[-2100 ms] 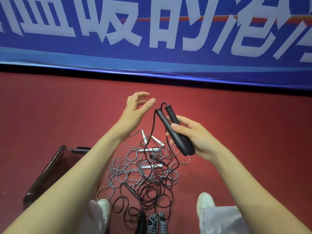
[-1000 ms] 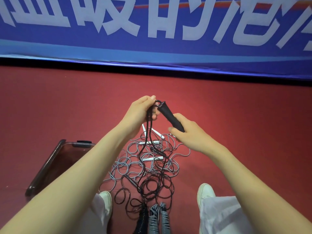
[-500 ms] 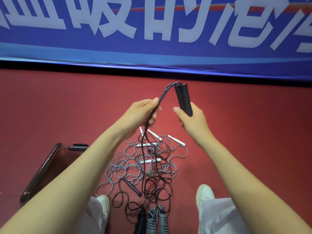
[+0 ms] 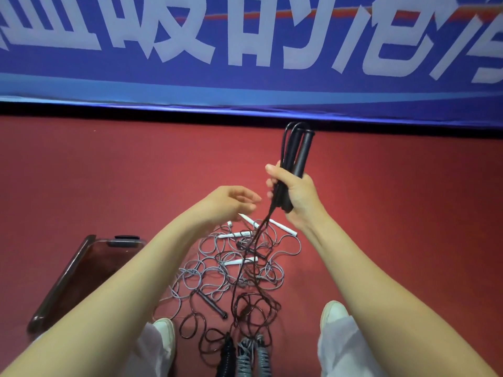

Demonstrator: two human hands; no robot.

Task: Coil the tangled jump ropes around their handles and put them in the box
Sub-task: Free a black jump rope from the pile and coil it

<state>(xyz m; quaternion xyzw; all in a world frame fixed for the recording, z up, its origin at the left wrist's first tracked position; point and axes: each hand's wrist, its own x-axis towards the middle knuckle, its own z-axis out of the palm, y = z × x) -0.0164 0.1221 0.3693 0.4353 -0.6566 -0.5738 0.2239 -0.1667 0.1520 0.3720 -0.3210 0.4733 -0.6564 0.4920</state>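
Note:
My right hand grips a pair of black handles upright, side by side. Their black rope loops over the handle tops, runs down past my fingers and drops into the tangled pile on the red floor. My left hand hovers just left of the hanging rope with fingers loosely curled, holding nothing. In the pile lie grey rope, white handles and a loose black handle. The clear box stands at the left, partly hidden by my left forearm.
Coiled black and grey ropes lie at the bottom edge between my white shoes. A blue banner with white characters runs along the back of the red floor. Open floor stretches to the right.
My right hand has raised and turned the two handles upright, with the rope looped over their tops. My left hand has let go of the rope and dropped lower left.

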